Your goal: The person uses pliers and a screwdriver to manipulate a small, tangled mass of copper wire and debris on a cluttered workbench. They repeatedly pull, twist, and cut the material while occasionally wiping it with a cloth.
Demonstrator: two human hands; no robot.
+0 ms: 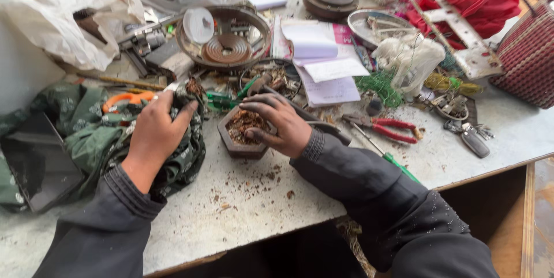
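Note:
My left hand [154, 131] rests palm down on a crumpled dark green patterned cloth [86, 134] at the left of the worktable, fingers curled into the fabric. My right hand [281, 123] lies over the right side of a small dark six-sided tray [238, 146] filled with brown rusty scraps, with its fingertips in the scraps. Both arms wear dark grey sleeves. Brown crumbs are scattered on the table in front of the tray.
Red-handled pliers [388, 128] and a green-handled screwdriver [398, 165] lie right of my right hand. Behind are a round heater coil unit [224, 38], papers [323, 62], green wire [378, 86], a white plastic bag [57, 21], a woven maroon basket [528, 59] and keys [472, 137].

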